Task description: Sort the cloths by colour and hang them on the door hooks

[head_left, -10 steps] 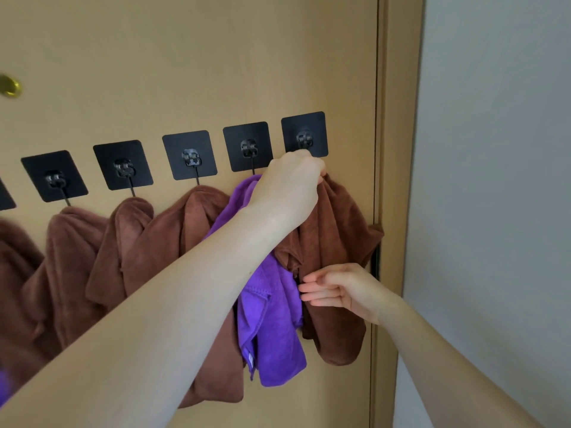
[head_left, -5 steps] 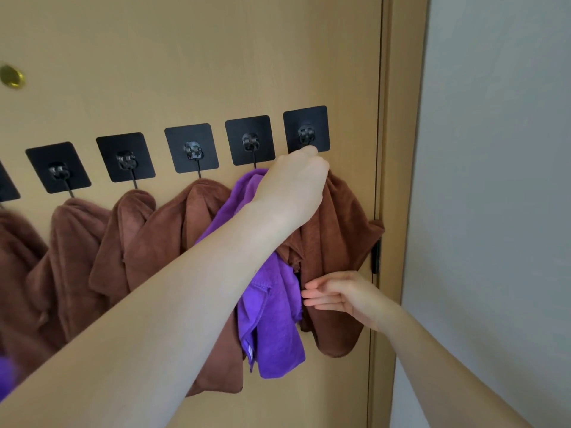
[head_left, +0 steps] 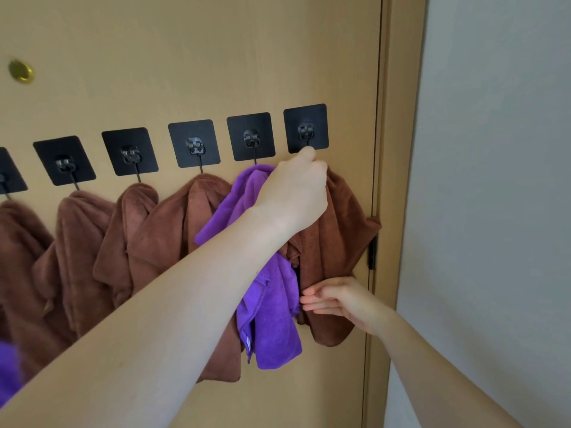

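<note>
Gripping the bunched top of a brown cloth, the left hand curls round the plush fabric just below the last hook, right of the frame's centre; its fingertips are hidden behind the hand. Lower down, the right hand lays straight, pressed-together fingers against the same cloth's hanging folds. Just left of it a purple cloth hangs from the neighbouring hook, its middle covered by the left forearm. A small label at its lower edge is too blurred to read. More brown cloths hang along the row toward the left of the frame on the tan door. The leftmost is cut off, as is a purple scrap at the lower left edge.
</note>
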The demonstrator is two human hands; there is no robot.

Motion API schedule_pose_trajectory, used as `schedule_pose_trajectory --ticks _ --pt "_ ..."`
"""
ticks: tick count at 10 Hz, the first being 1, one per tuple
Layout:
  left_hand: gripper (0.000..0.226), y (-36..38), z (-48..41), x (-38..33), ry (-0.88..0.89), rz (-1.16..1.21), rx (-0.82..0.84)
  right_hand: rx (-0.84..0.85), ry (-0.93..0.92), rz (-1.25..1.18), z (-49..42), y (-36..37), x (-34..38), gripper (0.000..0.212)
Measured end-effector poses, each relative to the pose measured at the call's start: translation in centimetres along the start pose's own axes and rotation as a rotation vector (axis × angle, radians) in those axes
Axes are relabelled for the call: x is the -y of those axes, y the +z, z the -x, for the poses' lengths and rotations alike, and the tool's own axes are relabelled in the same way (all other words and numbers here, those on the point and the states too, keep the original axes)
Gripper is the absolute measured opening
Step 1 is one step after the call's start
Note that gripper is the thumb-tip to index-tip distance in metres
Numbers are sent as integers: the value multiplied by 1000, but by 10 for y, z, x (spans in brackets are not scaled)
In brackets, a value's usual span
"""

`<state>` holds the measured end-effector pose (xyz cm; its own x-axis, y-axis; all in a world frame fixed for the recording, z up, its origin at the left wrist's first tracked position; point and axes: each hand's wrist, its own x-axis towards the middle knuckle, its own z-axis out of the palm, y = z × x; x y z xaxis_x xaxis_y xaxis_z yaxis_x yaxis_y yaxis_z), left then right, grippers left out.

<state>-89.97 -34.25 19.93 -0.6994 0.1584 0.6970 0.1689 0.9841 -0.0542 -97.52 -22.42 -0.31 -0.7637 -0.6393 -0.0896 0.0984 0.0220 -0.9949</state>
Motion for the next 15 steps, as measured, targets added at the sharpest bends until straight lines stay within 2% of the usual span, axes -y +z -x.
schedule_pose_trajectory --ticks 3,5,7,8,9,10,12,13,14,15 --pt "32 -10 3 0 -14 50 70 46 58 9 -4 -7 -20 31" --pt "39 -17 4 0 -30 45 154 40 80 2 -4 -7 -35 31" --pt "41 -20 3 2 -40 48 191 5 178 -23 1 -1 -27 27" --pt "43 -19 4 2 -58 66 200 -16 192 -32 2 0 -27 39" --pt "51 -18 8 1 -82 105 214 -27 197 -12 3 2 -27 25" --pt "54 -18 13 1 -94 155 225 -103 230 69 0 5 -27 22" --pt "62 -24 21 5 -96 185 293 -98 301 145 4 13 -26 23" --pt "61 -32 38 6 -89 230 295 -125 317 304 18 23 -21 16" --pt "59 -40 68 14 -85 233 221 -88 333 407 30 26 -18 25" --pt "49 -48 112 23 -132 332 157 -175 261 452 42 25 -8 19"
